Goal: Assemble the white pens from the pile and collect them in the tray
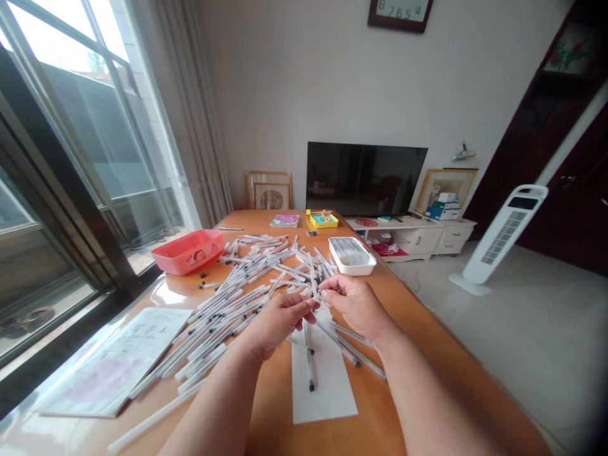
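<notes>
My left hand (pixel 281 318) and my right hand (pixel 355 305) meet over the middle of the table, both closed in a pinch. A pale, clear pen (pixel 314 286) shows at the left fingertips. What the right fingertips grip is too small to make out. Under the hands lies a white paper sheet (pixel 324 396), with dark-tipped pens (pixel 310 364) on it. Several more pens (pixel 349 345) lie by the right wrist. A wide heap of clear pens with black ends (pixel 225 313) spreads to the left and beyond the hands.
A red plastic basket (pixel 187 254) stands at the left, near small black caps (pixel 202 276). Beyond my right hand is a white tray (pixel 354 268) holding pens. A booklet (pixel 107 373) lies front left. A yellow box (pixel 324 220) and a book (pixel 285 220) sit at the far end.
</notes>
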`<action>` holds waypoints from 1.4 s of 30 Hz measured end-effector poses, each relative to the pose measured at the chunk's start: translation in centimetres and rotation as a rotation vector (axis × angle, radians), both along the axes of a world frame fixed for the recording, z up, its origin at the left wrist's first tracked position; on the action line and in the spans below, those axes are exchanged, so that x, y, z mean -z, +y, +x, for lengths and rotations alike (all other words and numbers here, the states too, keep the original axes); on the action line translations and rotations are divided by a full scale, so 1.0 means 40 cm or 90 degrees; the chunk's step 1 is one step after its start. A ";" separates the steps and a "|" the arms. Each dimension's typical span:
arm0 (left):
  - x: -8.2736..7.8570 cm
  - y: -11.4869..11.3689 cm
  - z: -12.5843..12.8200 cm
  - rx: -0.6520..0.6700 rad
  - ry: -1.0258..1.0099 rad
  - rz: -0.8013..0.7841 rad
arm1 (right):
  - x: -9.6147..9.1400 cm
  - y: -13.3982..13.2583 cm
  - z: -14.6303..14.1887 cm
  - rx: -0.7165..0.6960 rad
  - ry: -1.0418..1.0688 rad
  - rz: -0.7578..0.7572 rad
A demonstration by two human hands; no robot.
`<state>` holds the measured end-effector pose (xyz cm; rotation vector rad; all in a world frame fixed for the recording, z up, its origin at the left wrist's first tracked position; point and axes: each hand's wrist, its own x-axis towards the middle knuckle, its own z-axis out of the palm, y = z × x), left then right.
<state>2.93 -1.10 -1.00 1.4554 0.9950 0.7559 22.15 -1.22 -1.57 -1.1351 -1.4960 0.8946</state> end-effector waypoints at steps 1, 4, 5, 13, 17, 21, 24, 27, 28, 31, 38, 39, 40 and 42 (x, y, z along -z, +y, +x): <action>0.001 0.000 0.000 0.000 -0.001 0.002 | 0.000 0.000 0.000 0.000 -0.002 0.001; 0.004 0.002 0.000 0.000 0.000 0.001 | -0.003 -0.002 0.001 -0.001 -0.003 0.006; 0.004 0.002 0.000 0.001 0.000 -0.001 | -0.004 -0.002 0.000 -0.002 -0.003 0.008; 0.003 0.004 0.002 0.002 0.007 -0.003 | -0.012 -0.008 -0.003 -0.004 0.011 -0.007; 0.004 0.003 0.000 0.004 0.001 -0.001 | -0.010 -0.006 -0.001 -0.017 0.015 -0.014; 0.008 0.006 0.000 0.013 -0.007 -0.003 | -0.010 -0.008 0.001 -0.029 0.017 -0.021; 0.010 0.007 0.000 0.015 -0.012 -0.003 | -0.013 -0.011 0.006 -0.050 0.033 -0.045; 0.010 0.007 0.000 0.015 -0.013 -0.002 | -0.016 -0.014 0.012 -0.069 0.072 -0.072; 0.010 0.006 -0.001 0.015 -0.013 0.000 | -0.016 -0.014 0.014 -0.074 0.081 -0.076; 0.012 0.006 -0.003 0.020 -0.014 0.005 | -0.019 -0.016 0.016 -0.092 0.079 -0.077; 0.017 0.003 -0.001 0.031 0.005 0.024 | -0.014 -0.020 0.020 -0.092 0.011 -0.088; 0.017 0.002 -0.001 0.031 0.013 0.027 | -0.012 -0.019 0.020 -0.080 -0.018 -0.078; 0.016 0.001 0.000 0.033 0.021 0.029 | -0.009 -0.018 0.019 -0.066 -0.051 -0.062; 0.013 -0.002 0.001 0.040 0.035 0.034 | -0.005 -0.015 0.017 -0.036 -0.118 -0.027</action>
